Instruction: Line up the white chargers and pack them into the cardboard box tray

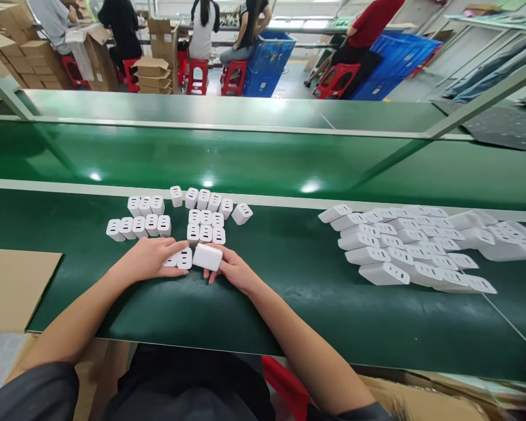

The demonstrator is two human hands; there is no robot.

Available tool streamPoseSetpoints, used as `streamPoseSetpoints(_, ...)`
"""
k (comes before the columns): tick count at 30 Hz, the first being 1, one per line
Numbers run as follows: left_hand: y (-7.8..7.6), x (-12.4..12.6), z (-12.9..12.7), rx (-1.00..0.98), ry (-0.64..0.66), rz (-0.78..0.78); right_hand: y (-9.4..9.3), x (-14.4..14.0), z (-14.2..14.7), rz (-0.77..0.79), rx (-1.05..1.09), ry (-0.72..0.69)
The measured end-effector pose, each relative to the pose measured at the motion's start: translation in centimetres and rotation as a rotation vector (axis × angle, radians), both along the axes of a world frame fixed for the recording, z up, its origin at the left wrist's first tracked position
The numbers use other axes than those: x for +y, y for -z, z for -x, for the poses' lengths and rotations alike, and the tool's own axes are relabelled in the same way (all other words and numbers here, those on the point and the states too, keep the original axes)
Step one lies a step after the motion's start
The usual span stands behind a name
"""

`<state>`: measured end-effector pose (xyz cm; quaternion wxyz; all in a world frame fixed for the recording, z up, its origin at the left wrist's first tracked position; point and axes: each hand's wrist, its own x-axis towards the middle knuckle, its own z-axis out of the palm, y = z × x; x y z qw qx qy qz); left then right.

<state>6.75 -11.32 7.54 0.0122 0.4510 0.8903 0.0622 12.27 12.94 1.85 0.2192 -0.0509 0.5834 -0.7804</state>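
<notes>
1. the left hand (pixel 146 258) lies flat on the green table (pixel 289 280), fingers stretched out and close together, their tips touching two small white adapters (pixel 179 258) that stand upright just at the fingertips.
2. the right hand (pixel 232 269) is curled narrowly around a white charger block (pixel 207 256); the block lies on its side, thumb under its near edge, fingers behind it. it touches the two adapters at the left fingertips.
3. just beyond both sets of fingertips stand upright adapters in tidy rows (pixel 206 225), with another cluster (pixel 144 219) beyond the left knuckles.
4. well to the right of the right fingers, a loose pile of white chargers (pixel 412 245) lies tipped over on the table.
5. left of the left forearm, a flat cardboard sheet (pixel 13 286) overhangs the table edge.
</notes>
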Motion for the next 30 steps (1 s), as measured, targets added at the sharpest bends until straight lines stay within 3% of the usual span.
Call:
streamPoseSetpoints(3, -0.5, -1.0, 1.2, -0.051, -0.069, 0.13, -0.1, 0.1, -0.1, -0.06, -0.01, -0.015)
streamPoseSetpoints(8, -0.6, -1.8, 2.6, -0.087, -0.094, 0.17, -0.5, 0.4, -0.4, -0.122, 0.073, -0.111)
streamPoseSetpoints(17, -1.1, -1.6, 1.9, -0.07, -0.075, 0.127, -0.6, 0.2, -0.8, 0.037, 0.02, -0.236)
streamPoseSetpoints(20, -0.8, -1.6, 2.0, -0.052, -0.079, 0.111, -0.5, -0.3, -1.4, -0.14, 0.121, -0.185)
streamPoseSetpoints(25, -0.2, -1.9, 2.4, -0.052, -0.065, 0.09, -0.3, -1.6, -2.1, -0.587, 0.582, 0.124)
streamPoseSetpoints(28, -0.1, -2.1, 2.5, -0.06, -0.057, 0.08, -0.3, -1.8, -2.2, -0.735, 0.842, 0.126)
streamPoseSetpoints(30, -0.2, -2.1, 2.5, -0.063, -0.061, 0.078, -0.3, -1.7, -2.3, -0.827, 0.904, 0.118)
